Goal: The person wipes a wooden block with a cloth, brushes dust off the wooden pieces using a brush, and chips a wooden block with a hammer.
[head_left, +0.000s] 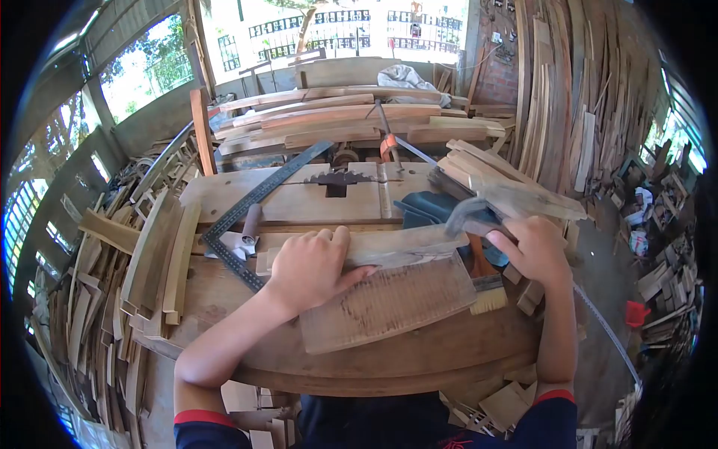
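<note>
My left hand (310, 269) is closed over the left part of a wooden strip (404, 251), its thumb pointing right along the near side. The strip lies across the far edge of a wide board (389, 303) with dark cross marks. In my right hand (535, 251) is a hammer (467, 217), its curved grey head blurred by motion over the strip's right end. Just below that hand lies a bristle brush (490, 298). A dark blue cloth (426, 208) sits behind the strip, and a brownish roll (252, 223) stands left of it.
A metal square (217, 233) lies left on the wooden bench (254, 352). A toothed saw blade (340, 178) pokes through a slot beyond. Stacked planks (168, 251) line the left edge, more timber (508, 179) the right. A clamp (387, 144) with orange parts stands behind.
</note>
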A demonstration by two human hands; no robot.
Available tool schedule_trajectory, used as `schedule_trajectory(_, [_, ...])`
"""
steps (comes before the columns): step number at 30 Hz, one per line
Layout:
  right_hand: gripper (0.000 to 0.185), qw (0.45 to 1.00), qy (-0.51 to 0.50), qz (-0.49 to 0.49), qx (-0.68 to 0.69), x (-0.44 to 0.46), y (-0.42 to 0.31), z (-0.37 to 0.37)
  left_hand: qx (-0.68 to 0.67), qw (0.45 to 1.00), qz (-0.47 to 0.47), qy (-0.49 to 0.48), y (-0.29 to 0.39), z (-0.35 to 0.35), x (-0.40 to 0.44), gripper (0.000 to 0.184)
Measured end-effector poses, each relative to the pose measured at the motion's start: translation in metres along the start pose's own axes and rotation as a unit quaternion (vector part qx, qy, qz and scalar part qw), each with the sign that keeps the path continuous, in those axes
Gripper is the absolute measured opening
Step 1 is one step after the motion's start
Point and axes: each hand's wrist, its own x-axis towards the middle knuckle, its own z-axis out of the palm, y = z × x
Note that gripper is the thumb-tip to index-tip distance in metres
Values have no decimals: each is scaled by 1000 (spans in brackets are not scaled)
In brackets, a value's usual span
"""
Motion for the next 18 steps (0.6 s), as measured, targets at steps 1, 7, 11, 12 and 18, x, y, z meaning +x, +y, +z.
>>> schedule_trajectory(1, [45,1000,13,13,22,-1,1,-3,5,1000,3,1,-1,-1,1,67])
schedule_trajectory(7, [48,999,19,10,33,3,0,6,5,1000,-10,-19,1,-3,2,67])
schedule_trajectory(11, [48,995,90,44,27,-1,-3,-4,1,1000,-8,-20,1,-3,2,67])
schedule_trajectory(12, [48,993,97,54,36,0,-5,-5,2,1000,-6,-19,1,-3,2,67])
schedule_trajectory(18, [46,993,111,-27,21,-1,-10,3,16,1000,8,4,0,-1,3,67])
